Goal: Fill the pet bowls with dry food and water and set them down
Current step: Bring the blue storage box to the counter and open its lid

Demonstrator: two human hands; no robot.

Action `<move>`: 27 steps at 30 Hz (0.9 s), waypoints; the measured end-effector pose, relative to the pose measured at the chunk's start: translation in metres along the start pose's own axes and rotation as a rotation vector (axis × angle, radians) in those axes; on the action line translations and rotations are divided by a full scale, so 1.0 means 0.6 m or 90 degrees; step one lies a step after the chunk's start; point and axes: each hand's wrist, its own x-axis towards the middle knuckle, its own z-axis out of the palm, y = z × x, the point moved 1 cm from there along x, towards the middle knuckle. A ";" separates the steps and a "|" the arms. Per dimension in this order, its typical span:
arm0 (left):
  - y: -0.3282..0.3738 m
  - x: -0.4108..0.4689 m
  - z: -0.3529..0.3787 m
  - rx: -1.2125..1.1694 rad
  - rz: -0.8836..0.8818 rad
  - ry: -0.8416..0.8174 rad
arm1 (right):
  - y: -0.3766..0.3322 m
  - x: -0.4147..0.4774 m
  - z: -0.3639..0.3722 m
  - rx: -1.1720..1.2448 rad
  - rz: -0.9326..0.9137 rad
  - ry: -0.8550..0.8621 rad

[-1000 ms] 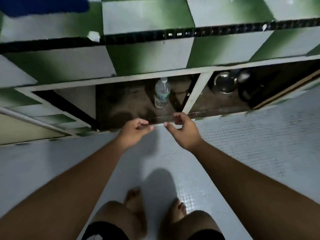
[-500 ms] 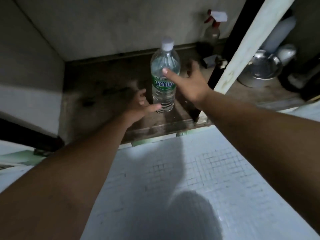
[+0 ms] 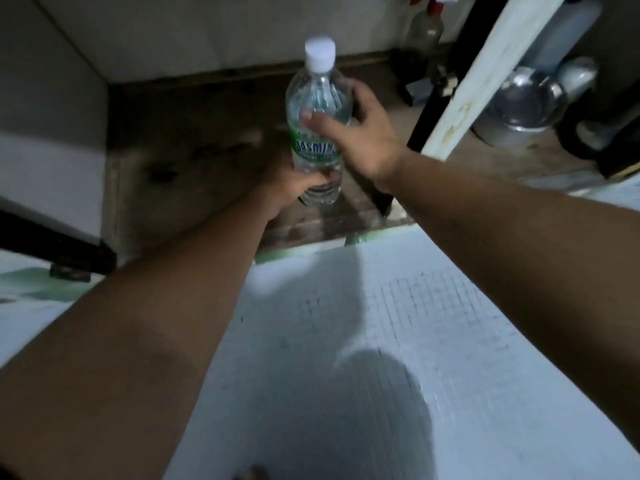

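Inside the low cupboard the capped water bottle (image 3: 317, 98) was upright. Our left hand (image 3: 289, 183) gripped its base and our right hand (image 3: 363, 140) its shoulder. Half a second earlier both hands only reached, fingers spread. We judged it best lifted straight, clear of the white divider (image 3: 485, 74) to the right.

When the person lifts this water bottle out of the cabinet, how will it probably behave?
The water bottle seems nearly full, so probably heavy for its size. Its thin clear plastic may dent under the left hand and right hand. With the white cap on, spilling seems unlikely.
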 end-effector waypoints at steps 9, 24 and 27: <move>0.077 -0.172 0.011 -0.070 -0.068 0.009 | -0.060 -0.143 0.010 -0.019 0.060 0.011; 0.478 -0.396 0.006 -0.059 -0.124 -0.084 | -0.460 -0.428 -0.087 -0.021 0.073 0.126; 0.588 -0.403 0.001 -0.042 -0.098 -0.095 | -0.561 -0.453 -0.118 -0.037 0.049 0.164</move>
